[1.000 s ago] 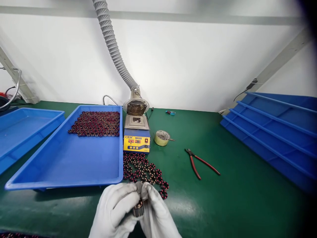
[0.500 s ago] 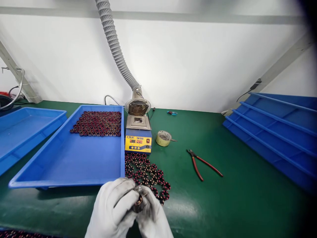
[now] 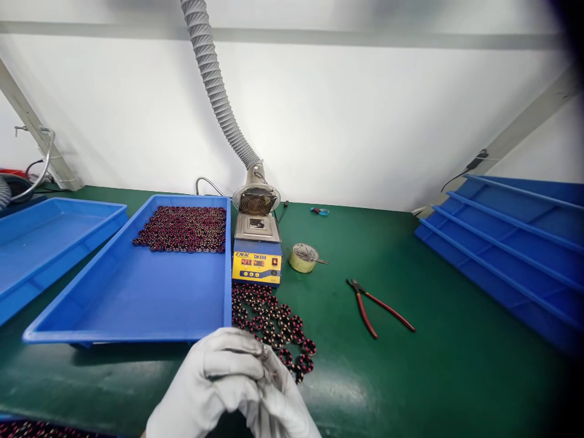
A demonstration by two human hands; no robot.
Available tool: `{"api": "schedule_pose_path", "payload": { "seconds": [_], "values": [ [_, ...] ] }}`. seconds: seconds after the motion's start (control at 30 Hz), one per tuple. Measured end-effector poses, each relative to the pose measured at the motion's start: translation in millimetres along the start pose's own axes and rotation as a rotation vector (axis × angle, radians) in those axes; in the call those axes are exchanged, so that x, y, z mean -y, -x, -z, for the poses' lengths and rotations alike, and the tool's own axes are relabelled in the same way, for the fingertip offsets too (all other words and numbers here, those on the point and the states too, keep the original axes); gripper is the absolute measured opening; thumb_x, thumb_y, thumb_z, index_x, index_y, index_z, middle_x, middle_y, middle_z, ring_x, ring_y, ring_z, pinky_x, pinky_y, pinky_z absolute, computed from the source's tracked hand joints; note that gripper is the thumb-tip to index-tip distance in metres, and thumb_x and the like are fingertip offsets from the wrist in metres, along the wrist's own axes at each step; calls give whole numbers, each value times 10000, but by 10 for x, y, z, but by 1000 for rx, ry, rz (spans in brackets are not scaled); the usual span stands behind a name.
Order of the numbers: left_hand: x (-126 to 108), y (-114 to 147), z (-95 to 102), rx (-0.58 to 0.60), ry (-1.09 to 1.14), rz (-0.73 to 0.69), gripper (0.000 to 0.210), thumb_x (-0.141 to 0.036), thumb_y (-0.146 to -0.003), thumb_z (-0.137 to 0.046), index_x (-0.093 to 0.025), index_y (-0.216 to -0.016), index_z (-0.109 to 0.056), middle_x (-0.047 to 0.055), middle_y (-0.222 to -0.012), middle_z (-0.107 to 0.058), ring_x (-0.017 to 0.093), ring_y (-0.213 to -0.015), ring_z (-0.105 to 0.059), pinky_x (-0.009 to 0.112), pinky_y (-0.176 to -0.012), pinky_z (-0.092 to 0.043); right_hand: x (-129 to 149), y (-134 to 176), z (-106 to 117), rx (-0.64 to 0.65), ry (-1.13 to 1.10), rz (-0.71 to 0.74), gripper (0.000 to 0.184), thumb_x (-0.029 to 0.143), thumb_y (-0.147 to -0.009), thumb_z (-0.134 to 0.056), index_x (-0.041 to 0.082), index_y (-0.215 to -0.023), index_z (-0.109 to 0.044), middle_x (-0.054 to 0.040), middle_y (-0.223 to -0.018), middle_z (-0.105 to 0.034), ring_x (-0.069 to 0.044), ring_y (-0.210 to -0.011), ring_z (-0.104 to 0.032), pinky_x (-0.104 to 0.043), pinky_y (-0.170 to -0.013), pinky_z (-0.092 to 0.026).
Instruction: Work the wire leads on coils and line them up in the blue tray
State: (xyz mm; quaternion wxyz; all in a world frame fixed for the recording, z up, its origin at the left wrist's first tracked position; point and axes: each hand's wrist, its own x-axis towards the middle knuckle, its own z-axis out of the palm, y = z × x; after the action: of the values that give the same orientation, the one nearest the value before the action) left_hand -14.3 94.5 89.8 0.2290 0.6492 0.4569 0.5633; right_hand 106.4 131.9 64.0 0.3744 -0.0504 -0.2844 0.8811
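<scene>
Left hand: gloved left hand curls over the right at the bottom edge, fingers folded shut around something small; what is in the grip is hidden in this frame.
Right hand: gloved right hand sits pressed against the left, fingers closed; only a thin dark tip shows between the gloves, too small to identify.
Loose rings: dark wound rings lie spread on the green bench, just beyond the hands and in front of the solder pot.
Near tray: blue tray just left of the hands, with a batch of sorted rings packed at its far end.
Other tools: red-handled cutters and a tape roll to the right, well apart from the hands.
Technique note: judging by the grip, work close over the bench, both hands braced together, so a dropped piece lands by the loose rings, clear of the hot pot.
</scene>
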Motion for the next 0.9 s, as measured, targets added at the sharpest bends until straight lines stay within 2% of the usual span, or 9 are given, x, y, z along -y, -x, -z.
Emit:
{"api": "schedule_pose_path", "payload": {
  "seconds": [0.1,0.23,0.33,0.4,0.47,0.67,0.73,0.8,0.9],
  "values": [
    [3,-9,13,-69,189,159,197,-394,-589,-715,-207,-537,-678,-34,-727,-682,-34,-843,-605,-41,-838,-493,-9,4,75,-15,-3,-26,341,156,-525,-767,172,-822,-600,-20,-805,-543,-79,-684,-506,-210,-642,-460],
    [-21,30,59,-418,363,302,303,-451,-503,-779,-187,-606,-672,-39,-824,-679,-14,-843,-610,-30,-758,-510,1,68,159,-12,-15,-52,362,204,-592,-748,184,-909,-575,-31,-847,-591,-89,-695,-555,-275,-726,-463],
    [-61,33,5,-288,343,414,475,-432,-381,-866,-214,-756,-671,-41,-977,-656,-27,-899,-602,-73,-777,-480,-2,93,144,-39,-25,-36,341,203,-641,-720,185,-948,-572,-38,-898,-600,-101,-769,-570,-269,-761,-457],
    [-59,20,-72,-148,341,430,404,-405,-401,-863,-194,-695,-683,-24,-922,-672,-24,-883,-606,-63,-794,-487,-10,93,108,-38,-41,-13,351,181,-636,-718,175,-958,-579,-31,-907,-593,-93,-797,-561,-224,-748,-453],
    [-32,8,-125,-169,392,385,295,-395,-467,-825,-165,-582,-681,-6,-774,-688,-6,-835,-615,-28,-771,-514,-12,89,86,-31,-64,-10,361,163,-623,-724,172,-957,-588,-20,-881,-593,-82,-790,-556,-201,-740,-449],
    [-10,57,-24,-570,411,385,394,-469,-440,-818,-145,-607,-668,9,-795,-686,30,-777,-632,28,-713,-555,51,99,148,-45,-132,-103,273,237,-665,-709,207,-923,-624,-26,-846,-627,-80,-693,-575,-259,-748,-461],
    [-19,96,-30,-511,274,382,509,-466,-385,-849,-189,-771,-666,12,-981,-656,37,-898,-625,32,-766,-561,61,92,141,-61,-161,-134,244,271,-679,-698,215,-909,-638,-27,-847,-627,-91,-728,-579,-272,-775,-457],
    [2,134,-88,-337,73,320,605,-418,-391,-859,-258,-922,-615,-4,-1131,-586,36,-1037,-583,41,-851,-556,52,80,112,-74,-146,-143,266,312,-675,-697,209,-916,-646,-41,-896,-620,-119,-802,-577,-294,-809,-449],
    [79,164,-177,-203,-221,205,440,-373,-565,-742,-365,-966,-562,-72,-1137,-577,-35,-1065,-546,1,-926,-508,25,67,83,-62,-75,-119,355,383,-660,-695,179,-945,-644,-70,-964,-606,-159,-914,-553,-292,-823,-446]
  ]
}}
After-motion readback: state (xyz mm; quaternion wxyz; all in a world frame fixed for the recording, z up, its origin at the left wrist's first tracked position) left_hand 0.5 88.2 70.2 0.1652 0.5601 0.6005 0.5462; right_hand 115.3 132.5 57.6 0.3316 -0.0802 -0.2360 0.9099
